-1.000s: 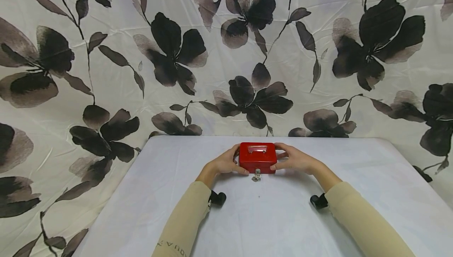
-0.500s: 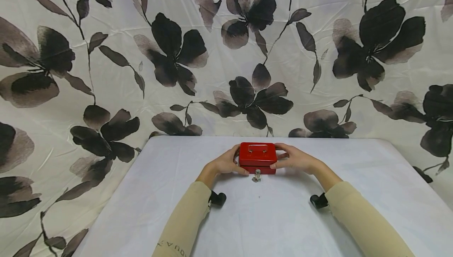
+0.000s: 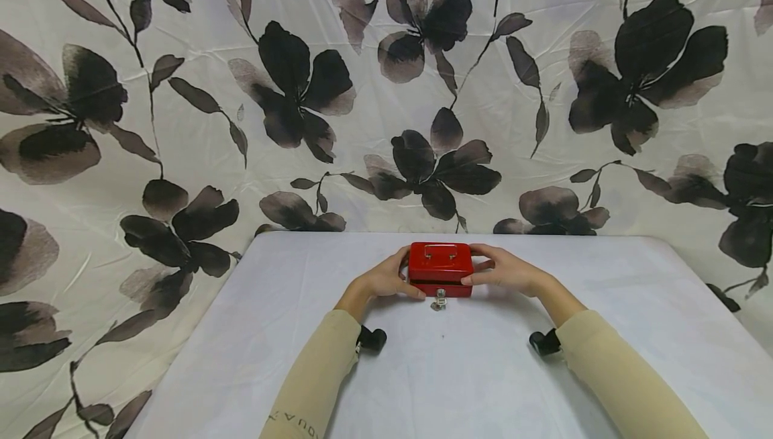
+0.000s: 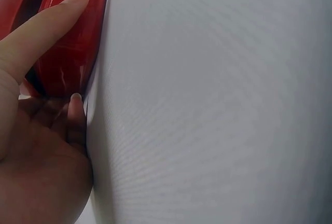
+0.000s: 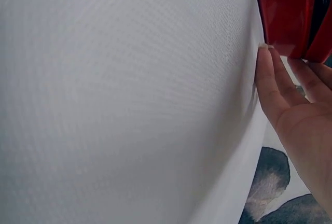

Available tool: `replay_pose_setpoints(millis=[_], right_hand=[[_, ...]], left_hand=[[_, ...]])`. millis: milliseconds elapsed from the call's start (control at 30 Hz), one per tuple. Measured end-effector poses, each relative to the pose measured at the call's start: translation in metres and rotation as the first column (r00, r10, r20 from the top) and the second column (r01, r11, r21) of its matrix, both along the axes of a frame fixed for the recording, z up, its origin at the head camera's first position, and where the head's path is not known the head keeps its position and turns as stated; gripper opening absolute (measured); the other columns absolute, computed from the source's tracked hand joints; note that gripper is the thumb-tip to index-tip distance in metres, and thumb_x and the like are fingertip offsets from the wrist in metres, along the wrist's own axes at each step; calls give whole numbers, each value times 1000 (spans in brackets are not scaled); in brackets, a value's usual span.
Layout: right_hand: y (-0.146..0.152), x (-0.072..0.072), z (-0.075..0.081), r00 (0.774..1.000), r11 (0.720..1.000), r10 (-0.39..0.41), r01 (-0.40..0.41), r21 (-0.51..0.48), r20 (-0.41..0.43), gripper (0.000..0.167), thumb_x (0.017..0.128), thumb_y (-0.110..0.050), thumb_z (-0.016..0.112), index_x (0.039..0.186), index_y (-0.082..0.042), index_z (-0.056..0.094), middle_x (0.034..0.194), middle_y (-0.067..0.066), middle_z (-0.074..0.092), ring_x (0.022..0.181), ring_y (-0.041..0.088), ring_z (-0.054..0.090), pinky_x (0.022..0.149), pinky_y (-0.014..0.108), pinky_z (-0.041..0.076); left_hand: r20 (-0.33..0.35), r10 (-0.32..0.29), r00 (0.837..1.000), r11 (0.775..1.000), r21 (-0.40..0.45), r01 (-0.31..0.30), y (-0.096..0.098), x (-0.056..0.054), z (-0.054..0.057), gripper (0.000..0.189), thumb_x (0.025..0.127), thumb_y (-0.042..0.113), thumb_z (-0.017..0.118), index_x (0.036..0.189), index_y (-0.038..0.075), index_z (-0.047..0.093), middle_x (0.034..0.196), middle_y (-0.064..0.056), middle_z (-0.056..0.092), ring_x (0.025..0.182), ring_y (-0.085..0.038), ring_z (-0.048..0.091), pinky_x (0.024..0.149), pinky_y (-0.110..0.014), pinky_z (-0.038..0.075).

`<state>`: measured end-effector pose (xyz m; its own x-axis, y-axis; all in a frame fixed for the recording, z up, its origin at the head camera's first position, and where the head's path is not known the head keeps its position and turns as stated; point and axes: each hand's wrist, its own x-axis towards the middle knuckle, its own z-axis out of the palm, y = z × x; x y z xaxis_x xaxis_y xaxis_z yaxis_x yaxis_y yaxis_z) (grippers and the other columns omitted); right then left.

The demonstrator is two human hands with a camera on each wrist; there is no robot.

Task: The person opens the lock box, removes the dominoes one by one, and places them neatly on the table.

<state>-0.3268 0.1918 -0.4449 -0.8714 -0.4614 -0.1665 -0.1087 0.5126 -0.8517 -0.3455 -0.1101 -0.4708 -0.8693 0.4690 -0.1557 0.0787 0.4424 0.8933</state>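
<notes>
A red metal cash box (image 3: 441,266) sits near the far edge of the white table, between both hands. Its lid stands slightly ajar, with a dark gap along the front above the base. A small handle (image 3: 440,256) is on top, and keys (image 3: 439,303) hang at the front lock. My left hand (image 3: 384,278) holds the box's left side; its thumb (image 4: 57,22) lies across the lower front. From the right, my right hand (image 3: 507,272) grips the other side, its thumb at the front edge of the lid. In the right wrist view, fingertips (image 5: 263,53) touch the side wall.
The white-covered table (image 3: 447,378) stretches toward the camera. Behind it hangs a pale cloth (image 3: 362,110) with dark flower prints. A black wrist camera (image 3: 371,340) sits on the left wrist, another black camera (image 3: 545,344) on the right.
The lid has tilted up slightly, so a dark gap now shows along the front. The glare around the handle has gone. Both hands stay in nearly the same place.
</notes>
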Motion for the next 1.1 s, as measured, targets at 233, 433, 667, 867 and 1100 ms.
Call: replay_pose_setpoints(millis=[233, 433, 667, 867, 1100], right_hand=[[0, 0, 1, 1000, 1000, 4, -4, -27, 21, 91, 90, -40, 78, 161, -10, 29, 160, 17, 38, 140, 41, 45, 109, 63, 41], [0, 1, 1, 999, 999, 5, -3, -51, 35, 89, 92, -38, 76, 161, -8, 29, 158, 18, 41, 139, 39, 49, 107, 56, 46], [0, -1, 1, 1000, 997, 8, -6, -81, 29, 85, 93, -36, 75, 160, -6, 30, 157, 18, 44, 135, 38, 53, 103, 48, 52], [-2, -1, 1, 999, 995, -3, 7, -102, 33, 83, 94, -36, 74, 159, -6, 32, 157, 17, 43, 133, 36, 55, 99, 45, 55], [-2, -1, 2, 999, 996, -25, 28, -82, 37, 85, 96, -43, 72, 159, -5, 31, 159, 21, 39, 119, 31, 64, 96, 44, 57]], left_hand=[[-6, 2, 1000, 1000, -10, -2, -1, -1, -1, 111, 74, 16, 93, 162, 18, 26, 164, -3, 35, 151, -24, 29, 123, -52, 25], [-14, -2, 1000, 1000, -15, 2, 0, 0, -1, 110, 75, 15, 92, 162, 19, 26, 164, -3, 34, 152, -24, 27, 123, -52, 25], [-28, -23, 999, 1000, -2, 23, -1, 1, 1, 111, 73, 14, 93, 162, 19, 26, 163, -3, 37, 151, -24, 30, 124, -52, 24], [-20, -15, 1000, 1000, 5, 15, -1, 2, 4, 110, 74, 12, 93, 162, 19, 27, 162, -4, 38, 150, -26, 30, 124, -56, 20], [-34, -20, 999, 1000, 6, 20, 0, 3, 3, 108, 75, 13, 92, 161, 20, 28, 160, -4, 40, 148, -27, 31, 123, -58, 21]])
